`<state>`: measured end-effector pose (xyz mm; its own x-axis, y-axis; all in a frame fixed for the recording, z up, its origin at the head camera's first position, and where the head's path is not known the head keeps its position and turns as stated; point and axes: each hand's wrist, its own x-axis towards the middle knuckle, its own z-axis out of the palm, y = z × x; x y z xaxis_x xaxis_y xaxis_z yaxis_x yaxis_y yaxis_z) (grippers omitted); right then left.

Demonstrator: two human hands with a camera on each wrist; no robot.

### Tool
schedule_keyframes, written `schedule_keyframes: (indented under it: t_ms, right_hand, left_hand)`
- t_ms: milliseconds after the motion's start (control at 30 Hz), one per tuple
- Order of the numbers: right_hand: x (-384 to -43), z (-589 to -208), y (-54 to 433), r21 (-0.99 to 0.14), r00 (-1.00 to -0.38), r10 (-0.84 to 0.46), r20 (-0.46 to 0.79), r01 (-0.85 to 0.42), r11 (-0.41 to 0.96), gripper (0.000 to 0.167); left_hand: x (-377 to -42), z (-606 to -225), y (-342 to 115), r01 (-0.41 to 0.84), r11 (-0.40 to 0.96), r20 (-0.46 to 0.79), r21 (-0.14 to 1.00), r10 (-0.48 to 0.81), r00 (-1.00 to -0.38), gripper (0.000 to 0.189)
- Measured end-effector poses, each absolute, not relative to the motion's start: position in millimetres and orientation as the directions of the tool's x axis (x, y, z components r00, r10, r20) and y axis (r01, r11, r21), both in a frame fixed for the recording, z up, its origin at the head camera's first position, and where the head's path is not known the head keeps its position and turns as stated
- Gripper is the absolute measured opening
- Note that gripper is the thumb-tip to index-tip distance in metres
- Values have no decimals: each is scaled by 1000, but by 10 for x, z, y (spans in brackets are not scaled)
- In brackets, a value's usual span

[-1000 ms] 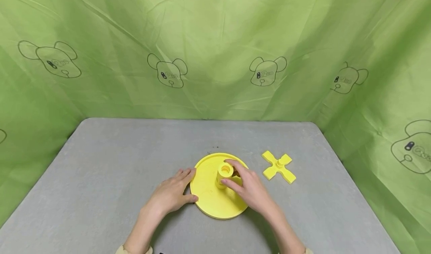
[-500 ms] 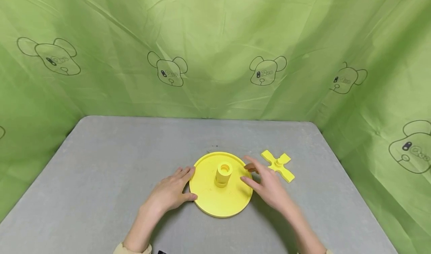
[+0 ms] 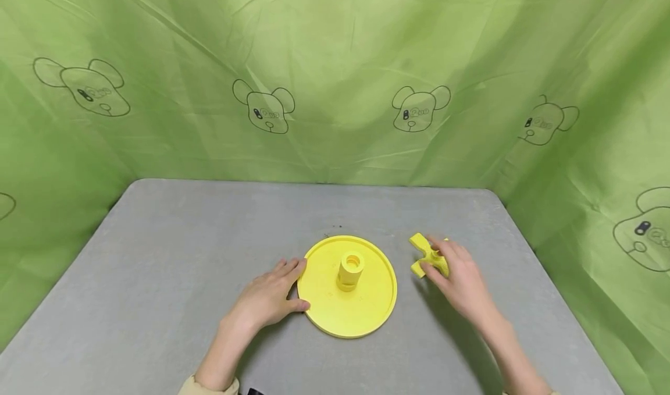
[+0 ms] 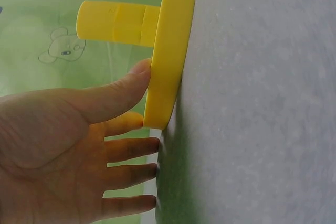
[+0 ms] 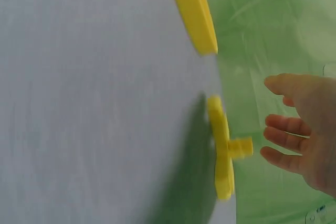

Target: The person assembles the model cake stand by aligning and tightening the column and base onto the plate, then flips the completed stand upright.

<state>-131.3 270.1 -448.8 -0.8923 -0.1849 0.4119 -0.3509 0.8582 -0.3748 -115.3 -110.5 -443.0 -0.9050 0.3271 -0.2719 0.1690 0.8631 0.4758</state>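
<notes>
A round yellow tray (image 3: 327, 313) with a raised rim lies on the table, and a hollow yellow post (image 3: 349, 276) stands upright near its middle. My left hand (image 3: 268, 296) rests against the tray's left edge. In the left wrist view its thumb (image 4: 128, 82) touches the rim and the other fingers are stretched out. To the right of the tray lies a yellow cross-shaped piece (image 3: 420, 242) with a short peg (image 5: 241, 147). Over this piece is my right hand (image 3: 463, 281), its fingers spread and apart from the peg in the right wrist view; it hides part of the cross.
The grey table (image 3: 209, 232) is bordered by a green curtain (image 3: 335, 46) with mouse-face drawings at the back and sides. A small black object (image 3: 255, 391) shows at the bottom edge, near the left sleeve (image 3: 209, 385).
My right hand has let go of the post and moved right, over the cross-shaped piece. The post stands unheld on the tray. My left hand stays at the tray's edge.
</notes>
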Motion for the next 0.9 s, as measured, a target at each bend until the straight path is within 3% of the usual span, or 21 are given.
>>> schedule_keyframes:
  t_ms: [200,433,900]
  right_hand:
    - [-1303,-4521,2945,-334,-900,-155,407,-304,892,60]
    - [-1293,-4607,3122,-315,-946,-110,305,-210,926,64]
    - [-1349,-4694,3259,-297,-986,-96,136,-133,946,51]
  left_hand:
    - [-1157,-4419,-1099,168,862,-275,478,329,-903,85]
    - [-1157,-4422,-1101,161,864,-279,477,322,-905,85]
    - [-1151,-4427,-1097,157,861,-278,484,321,-905,85]
